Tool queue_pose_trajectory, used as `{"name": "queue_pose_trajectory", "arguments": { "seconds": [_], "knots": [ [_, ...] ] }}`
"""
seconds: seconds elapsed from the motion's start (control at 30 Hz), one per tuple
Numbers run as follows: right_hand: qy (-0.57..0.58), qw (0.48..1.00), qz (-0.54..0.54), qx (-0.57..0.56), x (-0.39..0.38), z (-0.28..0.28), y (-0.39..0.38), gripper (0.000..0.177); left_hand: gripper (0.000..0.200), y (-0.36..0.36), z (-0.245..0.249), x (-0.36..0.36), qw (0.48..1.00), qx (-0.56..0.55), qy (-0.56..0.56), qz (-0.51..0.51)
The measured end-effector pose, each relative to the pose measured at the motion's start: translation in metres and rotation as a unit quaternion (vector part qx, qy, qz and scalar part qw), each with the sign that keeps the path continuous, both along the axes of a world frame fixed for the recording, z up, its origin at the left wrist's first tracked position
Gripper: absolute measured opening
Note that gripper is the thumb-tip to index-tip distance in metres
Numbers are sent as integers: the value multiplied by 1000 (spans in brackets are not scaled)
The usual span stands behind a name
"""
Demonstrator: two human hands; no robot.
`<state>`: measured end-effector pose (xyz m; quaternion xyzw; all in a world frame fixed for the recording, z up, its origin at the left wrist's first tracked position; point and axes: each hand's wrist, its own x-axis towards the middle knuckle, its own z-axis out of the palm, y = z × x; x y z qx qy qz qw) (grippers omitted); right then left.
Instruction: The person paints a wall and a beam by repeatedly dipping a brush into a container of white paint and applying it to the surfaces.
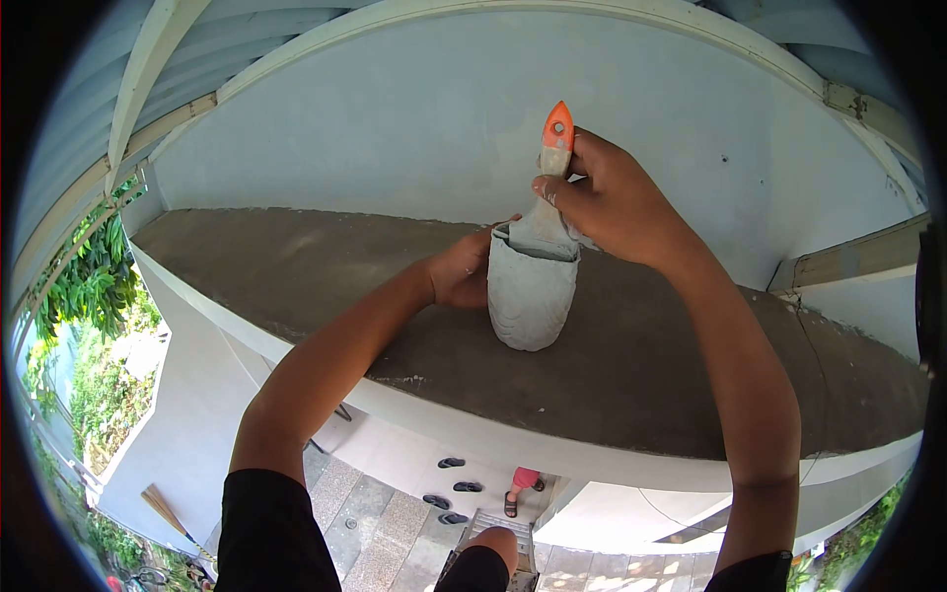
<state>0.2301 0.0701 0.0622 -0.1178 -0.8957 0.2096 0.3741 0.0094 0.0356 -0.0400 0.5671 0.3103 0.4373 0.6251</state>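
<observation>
A paint container (533, 301), coated in greyish-white paint, is over the dark ledge (651, 365). My left hand (464, 268) grips it from the left side, its fingers partly hidden behind the rim. My right hand (612, 197) is closed on a paintbrush (558, 148) with an orange-tipped handle with a hole in it. The brush stands upright, its wide paint-covered end dipping into the mouth of the container. Its bristles are hidden inside. Specks of white paint show on the right thumb.
A pale wall (375, 128) rises behind the ledge under roof beams. Far below the ledge's white front edge lies a tiled floor (380, 498) with several dark sandals (468, 486), a person's leg (513, 491) and a ladder (493, 528). A broom (168, 511) leans at lower left.
</observation>
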Motion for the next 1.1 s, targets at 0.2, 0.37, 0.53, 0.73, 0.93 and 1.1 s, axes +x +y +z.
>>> {"name": "queue_pose_trajectory", "arguments": {
  "seconds": [0.2,0.37,0.53,0.73,0.93,1.1],
  "knots": [
    [46,999,26,-2,-4,-6,3,30,58,-1,-1,-4,999,-22,14,37],
    [-7,1000,19,15,-5,-10,1,28,60,0,-2,-5,999,-18,23,40],
    [40,997,45,-53,1,1,-2,26,60,6,-4,-4,999,-19,6,41],
    [145,988,30,-47,7,15,6,21,56,10,-9,-6,999,-2,8,48],
    [199,976,41,-79,20,28,7,20,56,5,-7,-2,996,-27,33,83],
    [240,955,29,-170,31,37,14,23,55,1,-5,1,994,5,49,100]
  ]
}}
